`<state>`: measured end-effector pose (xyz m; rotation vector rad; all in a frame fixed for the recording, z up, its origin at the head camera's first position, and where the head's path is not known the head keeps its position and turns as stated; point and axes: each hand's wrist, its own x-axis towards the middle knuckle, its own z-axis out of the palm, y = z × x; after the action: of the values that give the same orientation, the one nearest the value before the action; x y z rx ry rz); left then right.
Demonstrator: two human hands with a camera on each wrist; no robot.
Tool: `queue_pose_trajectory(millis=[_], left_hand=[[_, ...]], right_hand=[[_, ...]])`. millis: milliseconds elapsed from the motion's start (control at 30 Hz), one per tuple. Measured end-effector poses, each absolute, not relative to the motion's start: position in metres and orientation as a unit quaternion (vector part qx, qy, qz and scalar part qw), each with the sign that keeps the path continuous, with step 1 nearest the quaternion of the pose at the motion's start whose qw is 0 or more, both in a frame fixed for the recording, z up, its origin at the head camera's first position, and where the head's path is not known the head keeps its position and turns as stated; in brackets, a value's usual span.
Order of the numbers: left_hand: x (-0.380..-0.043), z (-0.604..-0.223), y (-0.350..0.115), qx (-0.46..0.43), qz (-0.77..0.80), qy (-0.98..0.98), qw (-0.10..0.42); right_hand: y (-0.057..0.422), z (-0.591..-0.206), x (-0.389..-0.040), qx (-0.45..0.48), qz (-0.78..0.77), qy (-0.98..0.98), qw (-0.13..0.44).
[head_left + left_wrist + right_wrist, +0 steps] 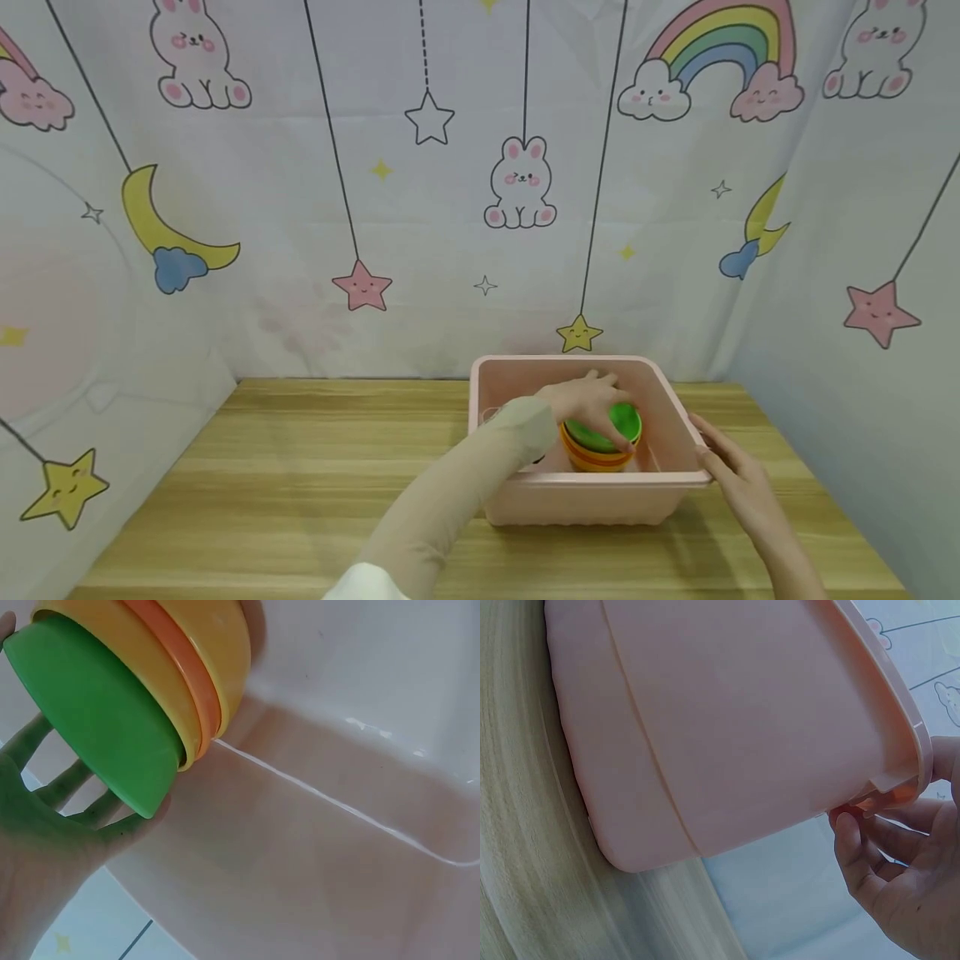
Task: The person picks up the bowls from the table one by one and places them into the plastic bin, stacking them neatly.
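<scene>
A pink plastic bin (592, 502) stands on the table. Inside it sits a stack of nested bowls: a green bowl (624, 421) on top, with yellow (217, 652) and orange (169, 641) ones beneath. My left hand (592, 400) reaches into the bin and holds the green bowl at its rim, thumb on the near side and fingers on the far side. In the left wrist view the green bowl is tilted and partly out of the yellow one. At the bin's right side, my right hand (738, 471) grips the rim; the right wrist view shows its fingers (847, 840) curled beneath the lip.
The bin rests on a wood-grain table (300, 483), toward its right side. Behind and beside the table hang pale cloths (420, 333) printed with rabbits, stars and moons. A small dark item (537, 459) in the bin is mostly hidden by my left sleeve.
</scene>
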<state>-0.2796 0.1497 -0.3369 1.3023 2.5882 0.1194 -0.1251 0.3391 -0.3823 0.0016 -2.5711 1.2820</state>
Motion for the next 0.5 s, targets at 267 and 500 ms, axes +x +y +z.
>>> queue_pose_trajectory(millis=[267, 500], left_hand=[[-0.2804, -0.3403, 0.1509, 0.448, 0.029, 0.886, 0.113], [-0.2804, -0.3415, 0.1517, 0.451, 0.024, 0.884, 0.12]], right_hand=[[0.3386, -0.3815, -0.1247, 0.002, 0.448, -0.884, 0.133], [0.339, -0.3823, -0.1244, 0.016, 0.454, -0.88, 0.136]])
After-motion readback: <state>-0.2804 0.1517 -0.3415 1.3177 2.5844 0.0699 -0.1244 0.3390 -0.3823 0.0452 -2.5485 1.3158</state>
